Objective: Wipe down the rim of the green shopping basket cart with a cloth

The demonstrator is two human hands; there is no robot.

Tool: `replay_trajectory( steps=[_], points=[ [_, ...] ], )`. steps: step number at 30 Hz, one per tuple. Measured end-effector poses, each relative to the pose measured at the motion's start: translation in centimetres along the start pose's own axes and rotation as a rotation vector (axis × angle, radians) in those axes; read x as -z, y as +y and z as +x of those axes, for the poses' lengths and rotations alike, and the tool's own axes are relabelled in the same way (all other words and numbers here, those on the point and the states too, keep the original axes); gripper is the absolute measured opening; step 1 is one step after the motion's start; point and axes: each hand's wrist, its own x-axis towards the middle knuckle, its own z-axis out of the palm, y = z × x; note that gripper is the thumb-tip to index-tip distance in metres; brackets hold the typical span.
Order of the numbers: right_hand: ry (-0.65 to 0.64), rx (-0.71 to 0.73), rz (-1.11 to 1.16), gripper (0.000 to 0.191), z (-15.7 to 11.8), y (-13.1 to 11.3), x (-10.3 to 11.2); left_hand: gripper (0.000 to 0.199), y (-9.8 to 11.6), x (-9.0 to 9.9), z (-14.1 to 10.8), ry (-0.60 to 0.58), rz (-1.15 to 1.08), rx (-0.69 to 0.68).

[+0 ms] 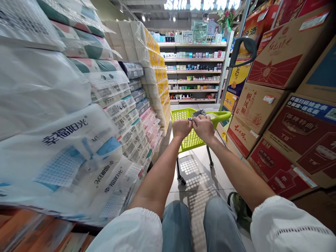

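Observation:
Both my hands are closed close together above a lime-green shopping cart. My left hand grips one end of a grey-and-white striped cloth. Right beside it, my right hand has its fingers wrapped round the same bunched cloth. Part of the cloth sticks out above the knuckles; the rest is hidden in the hands. The cart's basket has perforated walls, and its green handle extends to the right of my right hand. Dark legs with casters stand on the tiles.
Stacked tissue packs line the left side close to my arm. Cardboard boxes are piled along the right, near a dark loop handle. Shelves of small goods stand ahead. A dark green shoe is at lower right.

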Motion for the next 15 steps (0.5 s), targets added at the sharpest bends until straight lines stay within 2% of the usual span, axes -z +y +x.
replay_trajectory(
  steps=[2, 4, 7, 9, 11, 15],
  points=[
    [0.001, 0.044, -0.006, 0.038, -0.1, -0.6, -0.1, 0.049, -0.6, 0.0, 0.0, 0.004, 0.001, -0.022],
    [-0.024, 0.035, -0.008, 0.039, 0.7, 0.2, 0.1, 0.051, -1.1, 0.0, -0.2, 0.005, 0.0, -0.04],
    [-0.068, -0.092, 0.001, 0.042, 2.6, 2.4, 0.9, 0.055, -1.4, 0.2, -0.4, 0.007, -0.011, -0.055],
    [-0.066, -0.161, -0.016, 0.042, 3.1, 2.9, 1.2, 0.056, -1.4, 0.3, -0.5, 0.009, -0.019, -0.052],
    [-0.055, -0.152, -0.032, 0.042, 2.8, 2.0, 1.3, 0.054, -1.4, 0.3, -0.5, 0.01, -0.019, -0.037],
    [-0.051, -0.013, -0.036, 0.04, 0.6, -1.7, 0.8, 0.049, -1.4, 0.4, -0.4, 0.002, -0.008, -0.031]
  ],
)
